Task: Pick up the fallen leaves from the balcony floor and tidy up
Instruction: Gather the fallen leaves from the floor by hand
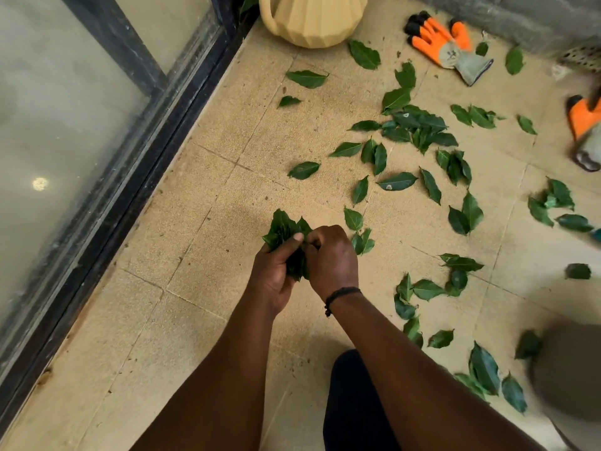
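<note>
My left hand (274, 271) grips a bunch of green leaves (283, 227) above the beige tiled balcony floor (201, 281). My right hand (331, 257), with a dark band at the wrist, meets it from the right, its fingers curled into the same bunch. Several loose green leaves (413, 125) lie scattered over the floor to the right and ahead, with a dense cluster near the middle right. Two leaves (362, 242) lie just right of my right hand.
A cream ribbed pot (312, 21) stands at the far wall. An orange and grey glove (448, 43) lies at the back right, a second one (585, 125) at the right edge. A black-framed glass door (136, 131) runs along the left. A blurred grey shape (569, 369) sits at lower right.
</note>
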